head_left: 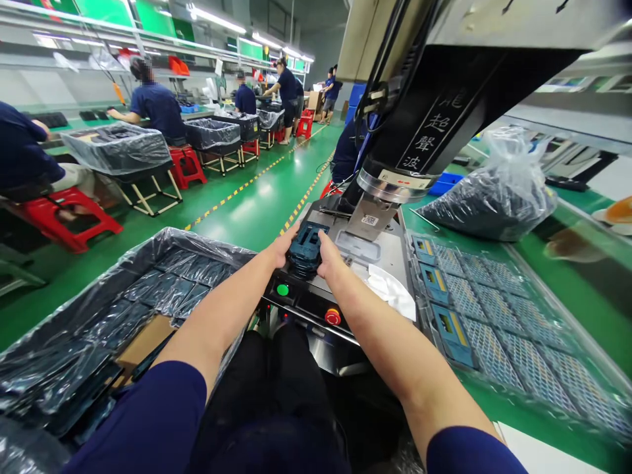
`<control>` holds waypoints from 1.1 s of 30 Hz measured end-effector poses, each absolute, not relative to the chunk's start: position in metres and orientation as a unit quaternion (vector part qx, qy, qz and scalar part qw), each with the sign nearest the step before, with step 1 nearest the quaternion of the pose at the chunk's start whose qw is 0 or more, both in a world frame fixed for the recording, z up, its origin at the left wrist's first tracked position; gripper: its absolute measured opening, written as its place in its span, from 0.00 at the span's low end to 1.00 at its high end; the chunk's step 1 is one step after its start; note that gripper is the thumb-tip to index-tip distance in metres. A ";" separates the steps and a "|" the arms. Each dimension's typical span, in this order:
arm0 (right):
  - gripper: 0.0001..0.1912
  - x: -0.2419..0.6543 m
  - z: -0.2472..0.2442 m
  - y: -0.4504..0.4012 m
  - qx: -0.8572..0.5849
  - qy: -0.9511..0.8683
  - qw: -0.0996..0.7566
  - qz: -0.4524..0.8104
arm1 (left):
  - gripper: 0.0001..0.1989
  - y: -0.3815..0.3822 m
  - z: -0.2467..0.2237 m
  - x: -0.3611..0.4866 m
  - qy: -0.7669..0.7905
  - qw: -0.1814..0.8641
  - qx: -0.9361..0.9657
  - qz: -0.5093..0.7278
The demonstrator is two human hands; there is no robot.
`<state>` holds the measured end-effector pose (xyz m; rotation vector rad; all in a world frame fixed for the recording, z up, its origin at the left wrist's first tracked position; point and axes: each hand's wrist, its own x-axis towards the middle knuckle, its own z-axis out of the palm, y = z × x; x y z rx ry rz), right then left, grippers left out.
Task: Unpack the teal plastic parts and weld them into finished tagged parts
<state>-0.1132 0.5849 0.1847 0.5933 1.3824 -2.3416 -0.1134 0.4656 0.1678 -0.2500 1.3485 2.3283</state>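
Just beyond the green button [282, 289], your left-hand grip [285, 249] and right-hand grip [328, 255] clamp a stack of dark plastic parts [305, 248] between them, near the metal horn [366, 218]!

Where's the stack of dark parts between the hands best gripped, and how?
Grip the stack by both side edges, left hand from the left, right hand from the right: it looks several layers thick, so side pressure should steady it.

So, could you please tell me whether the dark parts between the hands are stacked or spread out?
Stacked: the dark parts show several edges layered one below another.
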 end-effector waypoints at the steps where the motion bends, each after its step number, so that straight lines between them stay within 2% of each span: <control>1: 0.19 -0.112 0.184 0.585 0.205 0.485 0.178 -0.831 | 0.27 0.465 0.168 -0.112 0.498 0.209 -0.095 0.836; 6: 0.26 -0.111 0.176 0.587 0.182 0.457 0.164 -0.855 | 0.18 0.472 0.168 -0.107 0.532 0.164 -0.080 0.827; 14: 0.24 -0.113 0.171 0.592 0.142 0.410 0.187 -0.881 | 0.29 0.465 0.173 -0.109 0.560 0.154 0.015 0.814; 19: 0.20 -0.108 0.169 0.587 0.191 0.410 0.178 -0.874 | 0.27 0.467 0.171 -0.107 0.550 0.167 0.021 0.818; 27: 0.19 -0.108 0.165 0.590 0.149 0.390 0.195 -0.887 | 0.21 0.463 0.169 -0.110 0.527 0.185 -0.032 0.829; 33: 0.18 -0.101 0.169 0.584 0.161 0.414 0.198 -0.874 | 0.23 0.466 0.169 -0.109 0.539 0.214 -0.050 0.813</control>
